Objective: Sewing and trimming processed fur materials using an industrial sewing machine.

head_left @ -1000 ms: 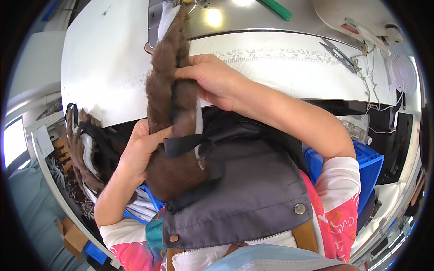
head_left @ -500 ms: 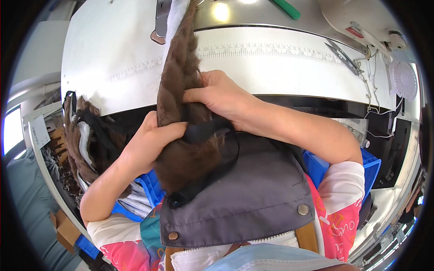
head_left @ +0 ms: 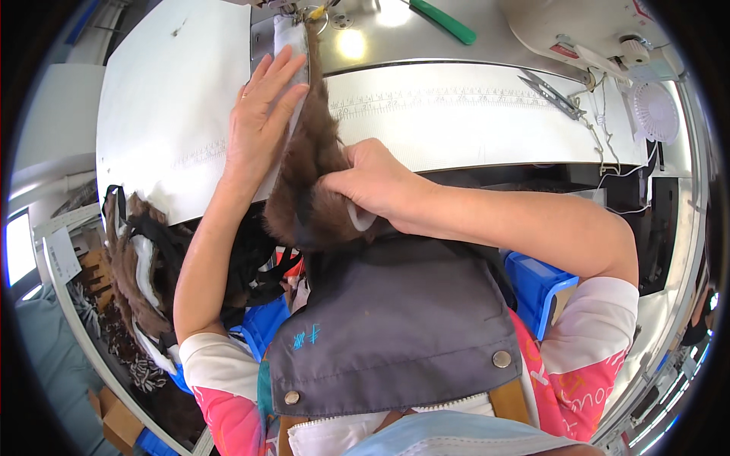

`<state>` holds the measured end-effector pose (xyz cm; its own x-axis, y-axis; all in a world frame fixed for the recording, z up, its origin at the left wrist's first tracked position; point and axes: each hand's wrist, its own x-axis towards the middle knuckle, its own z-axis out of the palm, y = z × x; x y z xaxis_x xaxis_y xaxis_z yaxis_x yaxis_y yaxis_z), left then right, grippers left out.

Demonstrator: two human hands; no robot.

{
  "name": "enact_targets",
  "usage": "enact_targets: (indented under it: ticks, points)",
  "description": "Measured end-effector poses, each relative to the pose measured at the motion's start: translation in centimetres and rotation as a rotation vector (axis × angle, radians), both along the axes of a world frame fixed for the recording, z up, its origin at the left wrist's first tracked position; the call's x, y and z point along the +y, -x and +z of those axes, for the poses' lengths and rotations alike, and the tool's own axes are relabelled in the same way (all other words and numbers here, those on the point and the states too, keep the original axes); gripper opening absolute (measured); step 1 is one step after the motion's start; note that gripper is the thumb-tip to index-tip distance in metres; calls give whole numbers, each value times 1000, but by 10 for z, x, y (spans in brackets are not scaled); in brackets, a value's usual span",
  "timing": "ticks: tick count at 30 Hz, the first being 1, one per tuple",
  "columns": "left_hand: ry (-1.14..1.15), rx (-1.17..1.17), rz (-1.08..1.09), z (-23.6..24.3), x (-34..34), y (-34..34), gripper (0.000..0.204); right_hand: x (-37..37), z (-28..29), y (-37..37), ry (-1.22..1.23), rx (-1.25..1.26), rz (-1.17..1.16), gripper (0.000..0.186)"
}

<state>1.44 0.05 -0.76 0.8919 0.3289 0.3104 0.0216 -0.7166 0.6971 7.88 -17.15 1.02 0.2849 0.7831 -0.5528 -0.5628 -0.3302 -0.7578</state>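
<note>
A long strip of brown fur fabric [head_left: 304, 163] with a pale grey-white backing runs from near my lap up to the sewing machine's presser foot [head_left: 286, 11]. My left hand [head_left: 265, 114] lies with fingers stretched out on the pale backing, short of the machine. Lower down, my right hand [head_left: 372, 182] pinches the fur, its thumb and fingers closed on the strip's right edge. The strip's lower end folds over the table's front edge, with a bit of white backing showing below my right hand.
Scissors [head_left: 551, 94] lie at the right beside a tangle of cord. A green-handled tool [head_left: 442, 20] rests on the metal machine bed [head_left: 365, 49]. A small white fan [head_left: 655, 110] stands far right. Brown fur pieces [head_left: 141, 266] hang at the left; blue bins [head_left: 536, 289] sit below the table.
My left hand has let go of the fur's lower part and moved up, now flat on the backing. The black strap has dropped from sight at the right; my right hand still grips the fur.
</note>
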Motion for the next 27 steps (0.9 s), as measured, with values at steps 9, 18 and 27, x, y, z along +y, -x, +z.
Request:
enact_targets:
  ticks: [9, 18, 27]
  points:
    - [-896, 293, 19, 23, -10, -4, 38, 1, -9, 1, 47, -408, 275, 17]
    - [-766, 155, 113, 1, -15, 1, 40, -20, 11, -66, -191, -1603, 170, 17]
    - [-701, 180, 109, 2, -16, 2, 42, -21, 7, -122, 190, -1637, 111, 18]
